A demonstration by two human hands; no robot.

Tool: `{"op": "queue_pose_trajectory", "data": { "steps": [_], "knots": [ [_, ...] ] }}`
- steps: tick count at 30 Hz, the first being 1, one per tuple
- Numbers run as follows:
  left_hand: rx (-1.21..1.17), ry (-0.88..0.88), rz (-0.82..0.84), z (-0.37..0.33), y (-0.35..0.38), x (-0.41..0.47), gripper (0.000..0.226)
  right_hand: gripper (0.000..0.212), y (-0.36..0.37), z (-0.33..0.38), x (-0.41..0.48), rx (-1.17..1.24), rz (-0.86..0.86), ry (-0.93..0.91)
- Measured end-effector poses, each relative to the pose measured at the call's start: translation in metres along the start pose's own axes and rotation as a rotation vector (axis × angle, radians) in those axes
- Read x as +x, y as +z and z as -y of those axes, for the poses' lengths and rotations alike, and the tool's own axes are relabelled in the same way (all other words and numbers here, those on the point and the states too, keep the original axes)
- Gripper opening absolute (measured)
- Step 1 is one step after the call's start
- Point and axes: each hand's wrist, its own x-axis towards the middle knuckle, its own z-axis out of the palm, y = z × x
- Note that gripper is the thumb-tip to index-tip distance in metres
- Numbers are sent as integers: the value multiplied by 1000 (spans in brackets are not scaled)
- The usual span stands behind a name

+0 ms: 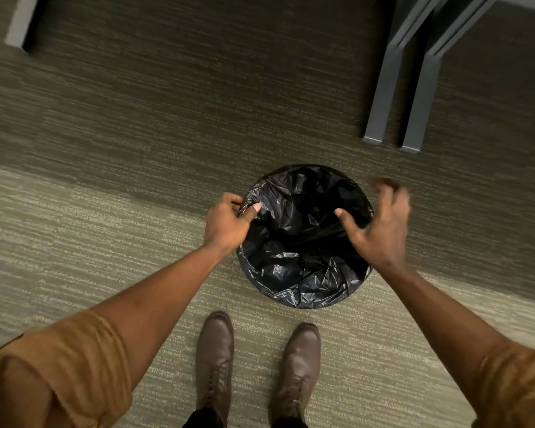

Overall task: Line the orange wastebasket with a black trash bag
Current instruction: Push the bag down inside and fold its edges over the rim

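Note:
A round wastebasket stands on the carpet in front of my feet, wrapped all over by a crinkled black trash bag (303, 261); none of its orange shows. The bag sags into the opening and folds over the rim. My left hand (226, 222) pinches the bag's edge at the left rim, thumb inside and fingers outside. My right hand (380, 223) hovers over the right rim with fingers spread and blurred, holding nothing that I can make out.
Two grey metal table legs (383, 97) stand behind the basket to the right. Another grey leg (17, 23) is at the far left. My brown boots (215, 362) are planted just in front of the basket on green-grey carpet.

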Motion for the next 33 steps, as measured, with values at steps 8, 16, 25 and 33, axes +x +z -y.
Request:
{"op": "queue_pose_trajectory", "data": {
  "steps": [8, 16, 25, 33],
  "knots": [
    [-107, -27, -53, -20, -1, 14, 17, 58, 19, 60, 74, 1, 206, -150],
    [-426, -237, 154, -2, -8, 29, 13, 32, 62, 66, 121, -79, 402, -156],
    [-537, -315, 254, -1, -7, 34, 10, 88, 81, 51, 139, -221, 480, -188],
    [-778, -382, 111, 4, -3, 25, 34, 88, 59, 52, 144, 156, 355, 20]
  ]
}}
